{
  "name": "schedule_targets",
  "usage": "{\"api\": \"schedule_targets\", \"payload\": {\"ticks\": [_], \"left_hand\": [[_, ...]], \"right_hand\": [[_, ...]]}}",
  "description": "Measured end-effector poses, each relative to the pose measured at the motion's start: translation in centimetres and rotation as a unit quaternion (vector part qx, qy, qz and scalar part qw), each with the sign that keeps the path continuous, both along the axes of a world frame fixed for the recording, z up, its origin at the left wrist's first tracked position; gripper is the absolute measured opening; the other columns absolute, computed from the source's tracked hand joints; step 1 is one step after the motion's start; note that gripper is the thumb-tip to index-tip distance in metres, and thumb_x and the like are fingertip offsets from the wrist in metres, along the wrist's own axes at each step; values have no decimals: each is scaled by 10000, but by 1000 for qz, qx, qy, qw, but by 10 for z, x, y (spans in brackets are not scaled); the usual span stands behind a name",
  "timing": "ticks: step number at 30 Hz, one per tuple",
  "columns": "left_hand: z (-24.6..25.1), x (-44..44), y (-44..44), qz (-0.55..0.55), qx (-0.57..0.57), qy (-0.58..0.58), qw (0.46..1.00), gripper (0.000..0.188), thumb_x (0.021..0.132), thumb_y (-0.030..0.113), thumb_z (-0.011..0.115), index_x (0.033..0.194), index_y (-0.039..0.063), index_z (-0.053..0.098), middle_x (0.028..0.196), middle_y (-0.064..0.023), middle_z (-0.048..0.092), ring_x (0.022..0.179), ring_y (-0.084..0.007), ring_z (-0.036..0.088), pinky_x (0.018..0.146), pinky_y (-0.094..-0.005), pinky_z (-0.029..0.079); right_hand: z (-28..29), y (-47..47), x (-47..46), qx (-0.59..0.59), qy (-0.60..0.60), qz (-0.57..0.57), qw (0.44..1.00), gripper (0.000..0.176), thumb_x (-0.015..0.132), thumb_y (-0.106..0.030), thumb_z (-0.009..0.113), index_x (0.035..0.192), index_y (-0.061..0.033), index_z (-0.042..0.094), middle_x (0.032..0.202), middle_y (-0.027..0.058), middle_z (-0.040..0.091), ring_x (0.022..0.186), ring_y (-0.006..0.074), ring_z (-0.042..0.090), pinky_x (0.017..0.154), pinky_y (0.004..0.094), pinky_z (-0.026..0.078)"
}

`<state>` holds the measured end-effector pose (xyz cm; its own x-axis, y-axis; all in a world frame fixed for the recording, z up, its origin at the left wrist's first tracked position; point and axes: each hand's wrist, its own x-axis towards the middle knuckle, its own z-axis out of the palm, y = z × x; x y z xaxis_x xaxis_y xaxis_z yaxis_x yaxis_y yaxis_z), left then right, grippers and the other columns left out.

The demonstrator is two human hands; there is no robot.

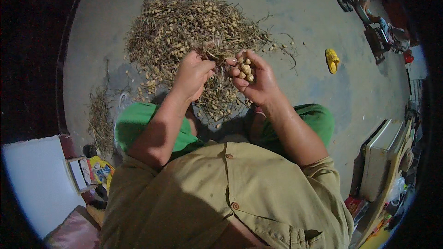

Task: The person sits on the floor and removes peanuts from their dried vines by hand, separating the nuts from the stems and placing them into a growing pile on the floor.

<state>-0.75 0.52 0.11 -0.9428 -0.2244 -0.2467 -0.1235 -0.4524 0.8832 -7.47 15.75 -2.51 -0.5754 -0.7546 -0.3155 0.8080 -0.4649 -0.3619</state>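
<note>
Several unshelled peanuts (pixel 246 68) rest in the palm of my right hand (pixel 258 79), its fingers curled around them. My left hand (pixel 195 75) pinches the dry stems of a peanut plant (pixel 216 52), which reach across toward the right fingertips. Below and beyond both hands spreads a large heap of dried peanut plants (pixel 180 24), with many pods still on the stems and others loose. The hands are apart, above the near side of the heap. What the left fingers hold exactly is partly hidden behind them.
Scattered pods lie on the concrete floor (pixel 294 86). A smaller bunch of bare dry stalks (pixel 100 121) lies at left beside clear plastic (pixel 123 102). Yellow clogs (pixel 332 61) sit to the right and at the far edge. A pale metal box (pixel 380 162) stands at lower right.
</note>
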Motion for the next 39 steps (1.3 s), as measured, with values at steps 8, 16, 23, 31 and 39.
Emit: {"api": "schedule_targets", "payload": {"ticks": [8, 16, 23, 31, 39], "left_hand": [[-18, -8, -6, 31, 11, 45, 998, 225, 728, -46, 471, 941, 24, 495, 882, -21, 540, 798, -104, 517, 702, -246, 419], [-8, 1, 1, -144, -40, 43, 988, 345, 745, 102, 640, 1055, 34, 505, 962, -27, 557, 867, -119, 517, 777, -268, 416], [-18, -3, -13, -64, -53, 5, 997, 241, 847, 242, 527, 969, 40, 576, 882, -30, 587, 804, -126, 540, 672, -259, 441], [-16, -3, -2, -160, 227, 112, 954, 317, 886, 356, 393, 904, 45, 448, 1125, -245, 470, 948, -347, 541, 697, -425, 523], [-5, 3, 8, -42, 199, 184, 962, 275, 896, 365, 375, 842, 95, 381, 791, -145, 563, 665, -201, 580, 541, -259, 492]], "right_hand": [[10, -5, 6, 63, 114, -21, 991, 151, 830, -243, 521, 877, -105, 483, 761, 46, 520, 570, 96, 423, 428, 192, 319], [18, -6, 6, 198, 249, 44, 947, 144, 841, -235, 525, 908, -109, 504, 635, -26, 475, 517, 65, 438, 420, 179, 311], [28, -2, 9, 153, 292, 79, 941, 184, 841, -257, 518, 907, -85, 515, 657, 0, 495, 514, 65, 430, 427, 181, 310], [20, 5, 14, 97, 190, 256, 943, 223, 855, -260, 473, 865, -40, 506, 653, 37, 514, 480, 82, 452, 383, 186, 316], [14, -2, 26, 125, 155, 244, 949, 196, 862, -261, 487, 936, -84, 523, 668, 12, 508, 490, 55, 444, 377, 161, 303]]}}
